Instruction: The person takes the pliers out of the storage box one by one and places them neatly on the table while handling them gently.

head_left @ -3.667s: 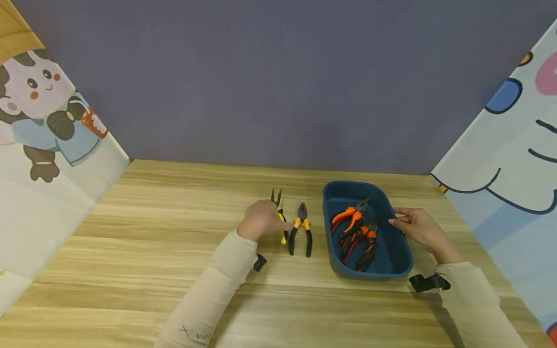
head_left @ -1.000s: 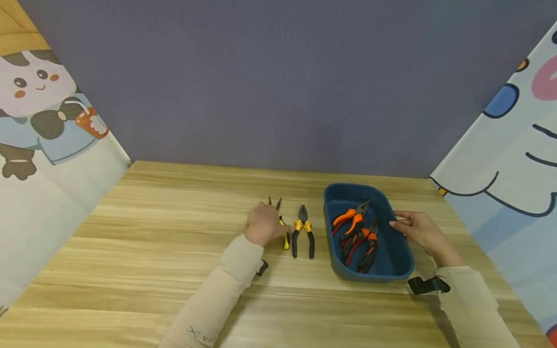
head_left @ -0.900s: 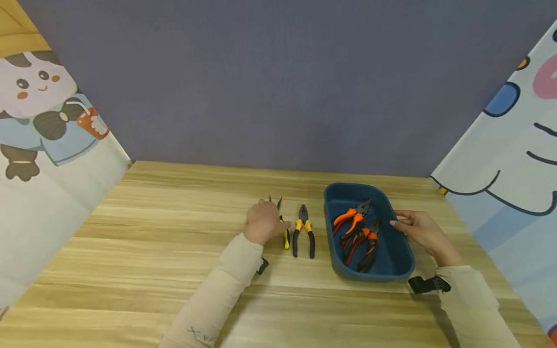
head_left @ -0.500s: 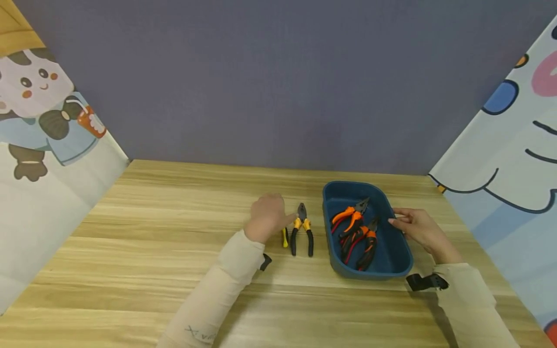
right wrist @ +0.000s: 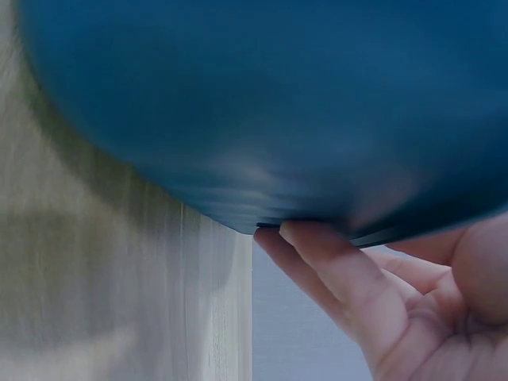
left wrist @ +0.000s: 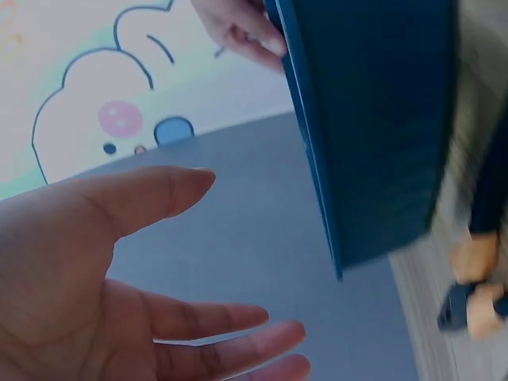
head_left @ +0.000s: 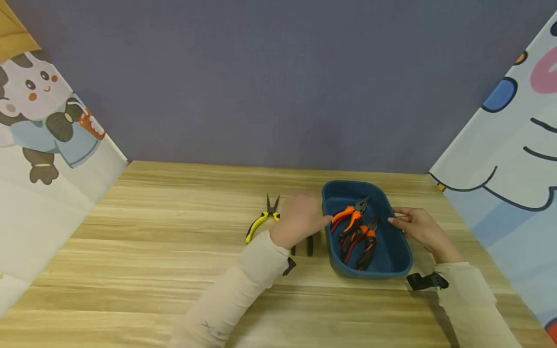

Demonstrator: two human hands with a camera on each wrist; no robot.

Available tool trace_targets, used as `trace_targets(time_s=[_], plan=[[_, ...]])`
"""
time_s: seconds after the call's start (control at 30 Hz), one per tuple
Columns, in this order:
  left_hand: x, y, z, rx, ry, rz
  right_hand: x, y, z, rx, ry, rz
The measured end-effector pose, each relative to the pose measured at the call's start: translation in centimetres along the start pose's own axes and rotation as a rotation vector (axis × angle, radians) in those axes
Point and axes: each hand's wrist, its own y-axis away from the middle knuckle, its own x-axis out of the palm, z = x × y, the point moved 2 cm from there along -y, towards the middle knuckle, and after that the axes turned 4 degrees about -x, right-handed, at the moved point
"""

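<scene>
My left hand (head_left: pixel 300 220) hovers just left of the blue bin (head_left: pixel 367 276), fingers and thumb spread and holding nothing, as the left wrist view shows. It hides most of the pliers with black-and-yellow handles (head_left: pixel 310 245); only their handle ends show in the head view. Left of it, long-nose pliers with yellow-and-black handles (head_left: pixel 257 226) lie on the table, jaws apart. My right hand (head_left: pixel 421 231) holds the bin's right rim, fingertips against the wall in the right wrist view. Inside the bin lie several orange-and-black pliers (head_left: pixel 354 217).
The wooden table (head_left: pixel 152 251) ends at a grey back panel (head_left: pixel 261 87). Printed cartoon panels stand at the left and right sides. Both wrists carry small black cameras.
My left hand has left the long-nose pliers and moved right, over the black-and-yellow pliers to the bin's left side. The long-nose pliers are uncovered. My right hand keeps its place on the rim.
</scene>
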Motion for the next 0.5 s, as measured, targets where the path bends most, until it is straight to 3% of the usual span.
trace_targets(time_s=[0.1, 0.27, 0.5], plan=[[0.2, 0.1, -1.3, 0.041, -0.048, -0.009, 0.0, -0.1, 0.0, -0.002, -0.007, 0.0], [0.9, 0.0, -3.1, 0.056, -0.126, 0.008, 0.0, -0.1, -0.1, -0.003, -0.008, 0.003], [2.2, -0.2, -5.0, 0.145, -0.204, -0.024, 0.0, 0.0, -0.1, 0.0, -0.013, 0.0]])
